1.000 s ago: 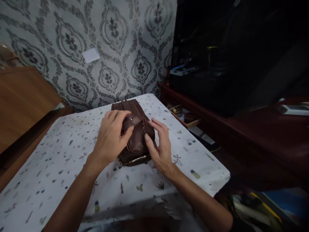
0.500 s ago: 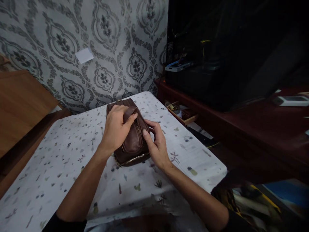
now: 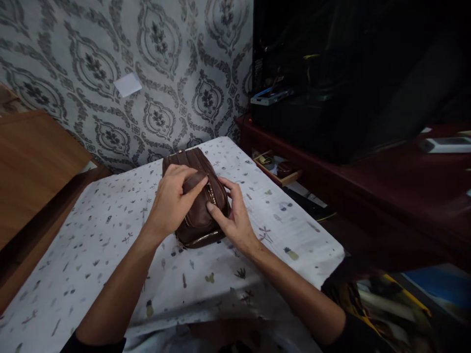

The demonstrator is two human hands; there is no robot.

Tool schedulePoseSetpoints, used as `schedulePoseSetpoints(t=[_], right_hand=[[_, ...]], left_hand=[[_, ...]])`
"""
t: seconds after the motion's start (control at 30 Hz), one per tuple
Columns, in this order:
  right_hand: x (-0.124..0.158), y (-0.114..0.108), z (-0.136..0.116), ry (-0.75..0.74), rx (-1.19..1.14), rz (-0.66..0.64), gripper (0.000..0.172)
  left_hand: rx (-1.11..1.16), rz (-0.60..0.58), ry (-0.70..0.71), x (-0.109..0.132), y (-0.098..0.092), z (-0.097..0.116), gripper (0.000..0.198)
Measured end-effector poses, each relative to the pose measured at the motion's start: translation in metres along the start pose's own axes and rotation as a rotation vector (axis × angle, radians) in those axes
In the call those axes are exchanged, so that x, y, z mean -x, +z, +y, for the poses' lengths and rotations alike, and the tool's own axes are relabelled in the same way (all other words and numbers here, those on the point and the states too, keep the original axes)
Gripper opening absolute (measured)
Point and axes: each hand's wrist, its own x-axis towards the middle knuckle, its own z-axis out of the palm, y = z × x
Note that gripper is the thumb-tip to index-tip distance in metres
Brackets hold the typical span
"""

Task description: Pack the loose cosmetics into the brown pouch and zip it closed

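Note:
A brown leather bag (image 3: 200, 211) with gold-toned zippers lies on the patterned tablecloth (image 3: 294, 235). Over its upper left part is my left hand (image 3: 172, 196), closed, thumb and fingers pinching the leather near the top of the front pocket. My right hand (image 3: 235, 215) grips the bag's right side, its thumb pressed on the pocket beside the zipper and its fingers along the outer edge. Part of the pocket is hidden under my left hand.
A wooden cabinet (image 3: 40, 166) stands at the left. To the right are a dark red stand (image 3: 368, 201) with a large black screen (image 3: 349, 73) and an open drawer (image 3: 285, 179) holding small items. A white card (image 3: 127, 85) is on the wallpapered wall.
My left hand has shifted slightly down, and the brown leather it pinches sits lower against the pocket. My right thumb has moved left onto the pocket.

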Motion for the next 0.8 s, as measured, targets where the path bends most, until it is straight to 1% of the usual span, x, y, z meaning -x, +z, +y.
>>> schedulePoseSetpoints(t=[0.07, 0.17, 0.27, 0.33, 0.4, 0.47, 0.5, 0.53, 0.57, 0.6, 0.67, 0.73, 0.8], right_hand=[[0.002, 0.0, -0.001, -0.039, 0.071, 0.008, 0.055], [0.002, -0.002, -0.005, -0.08, 0.175, 0.016, 0.052], [-0.008, -0.007, -0.01, -0.172, 0.272, 0.015, 0.044], [-0.019, -0.011, -0.014, -0.265, 0.308, 0.005, 0.039], [-0.032, -0.015, -0.017, -0.345, 0.298, -0.022, 0.031], [-0.043, -0.018, -0.02, -0.367, 0.224, -0.055, 0.022], [-0.047, -0.018, -0.021, -0.35, 0.166, -0.063, 0.019], [-0.051, -0.019, -0.022, -0.32, 0.102, -0.066, 0.016], [-0.053, -0.019, -0.022, -0.278, 0.04, -0.067, 0.015], [-0.055, -0.019, -0.022, -0.231, -0.014, -0.067, 0.016], [-0.056, -0.019, -0.023, -0.153, -0.086, -0.062, 0.017], [-0.056, -0.019, -0.024, -0.1, -0.126, -0.044, 0.017], [-0.054, -0.018, -0.025, -0.065, -0.149, -0.014, 0.017]], left_hand=[[0.011, 0.044, 0.012, 0.003, -0.002, -0.005, 0.01], [0.07, 0.074, 0.034, 0.006, -0.004, -0.012, 0.013], [0.065, 0.073, 0.076, 0.012, -0.002, -0.015, 0.012], [0.003, 0.093, 0.12, 0.02, 0.003, -0.014, 0.021], [-0.082, 0.172, 0.148, 0.033, 0.011, -0.012, 0.04], [-0.18, 0.323, 0.18, 0.05, 0.021, -0.01, 0.057], [-0.231, 0.403, 0.22, 0.059, 0.027, -0.009, 0.059], [-0.284, 0.461, 0.283, 0.068, 0.032, -0.009, 0.057], [-0.34, 0.483, 0.364, 0.076, 0.036, -0.009, 0.051], [-0.396, 0.468, 0.451, 0.083, 0.04, -0.009, 0.043], [-0.504, 0.363, 0.578, 0.092, 0.046, -0.011, 0.031], [-0.592, 0.257, 0.61, 0.094, 0.049, -0.015, 0.03], [-0.652, 0.205, 0.614, 0.093, 0.051, -0.02, 0.034]])
